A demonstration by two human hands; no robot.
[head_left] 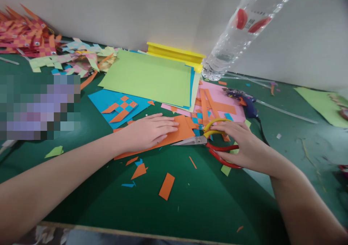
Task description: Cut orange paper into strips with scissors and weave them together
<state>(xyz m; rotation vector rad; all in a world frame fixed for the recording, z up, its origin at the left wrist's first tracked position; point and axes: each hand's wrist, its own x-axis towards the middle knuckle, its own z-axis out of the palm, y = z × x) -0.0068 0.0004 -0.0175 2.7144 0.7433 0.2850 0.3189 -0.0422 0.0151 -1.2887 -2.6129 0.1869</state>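
My left hand [152, 129] lies flat, fingers stretched out, on orange paper [182, 127] on the green table. In my right hand [248, 143] is a pair of scissors [201, 140] with one yellow and one red handle. Their blades point left along the paper's lower edge and look closed or nearly so. Behind the left hand, a woven blue and orange paper fish [122, 109] rests on blue paper [99, 99]. Close to the scissors lie orange strips [203, 105] and another woven blue and orange piece [198, 119], partly covered.
A stack of green sheets [149, 76] lies behind the hands. A clear water bottle [231, 38] stands at the back right, near a dark blue glue gun [250, 107] with a cord. Several woven red-orange fish [32, 34] are piled back left. Paper scraps [166, 186] lie in front.
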